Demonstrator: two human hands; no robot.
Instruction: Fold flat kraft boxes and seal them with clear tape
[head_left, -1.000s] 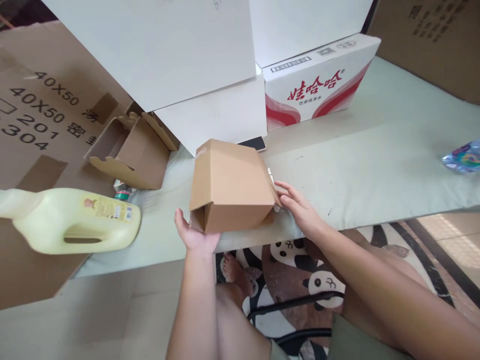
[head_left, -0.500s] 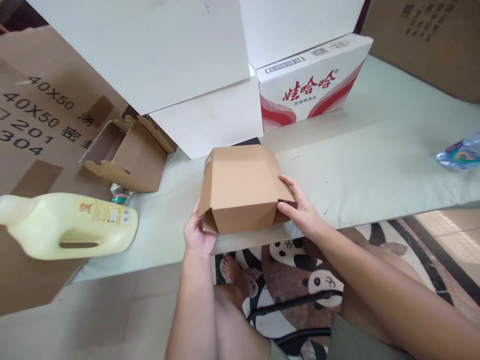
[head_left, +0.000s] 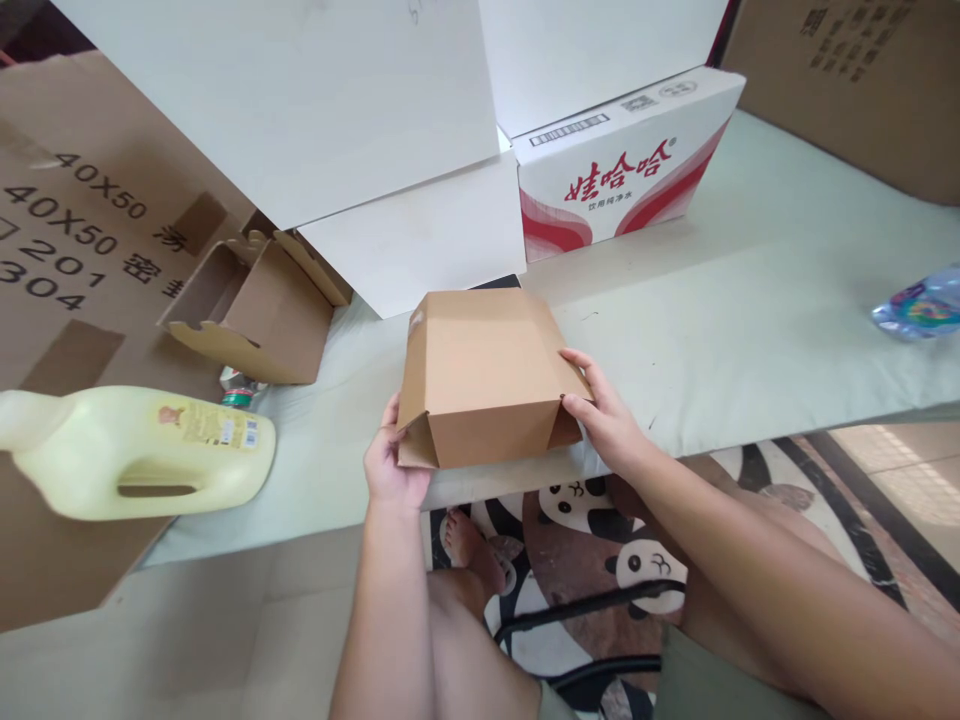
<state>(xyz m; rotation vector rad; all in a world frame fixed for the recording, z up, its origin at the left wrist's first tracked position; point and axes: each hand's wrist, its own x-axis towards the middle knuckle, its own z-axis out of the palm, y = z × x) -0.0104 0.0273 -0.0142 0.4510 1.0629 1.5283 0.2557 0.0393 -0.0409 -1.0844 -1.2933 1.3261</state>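
A brown cardboard box (head_left: 491,355), part folded, is between my hands at the front edge of the table. Its near side panel faces me, and flaps stick out at both near corners. My left hand (head_left: 394,465) grips the left near corner, with its fingers partly hidden behind the flap (head_left: 418,445). At the right near corner, my right hand (head_left: 604,415) pinches the side panel between thumb and fingers. The inside of the box is out of sight.
A yellow jug (head_left: 150,455) lies on its side at the left, near an open cardboard carton (head_left: 259,310). White boxes (head_left: 420,240) and a red-and-white water carton (head_left: 622,190) stand at the back. A clear plastic bottle (head_left: 919,305) lies at the right.
My right thumb has shifted slightly up and right, and the slit at the right corner has closed up. The left near flap has folded out a little more.
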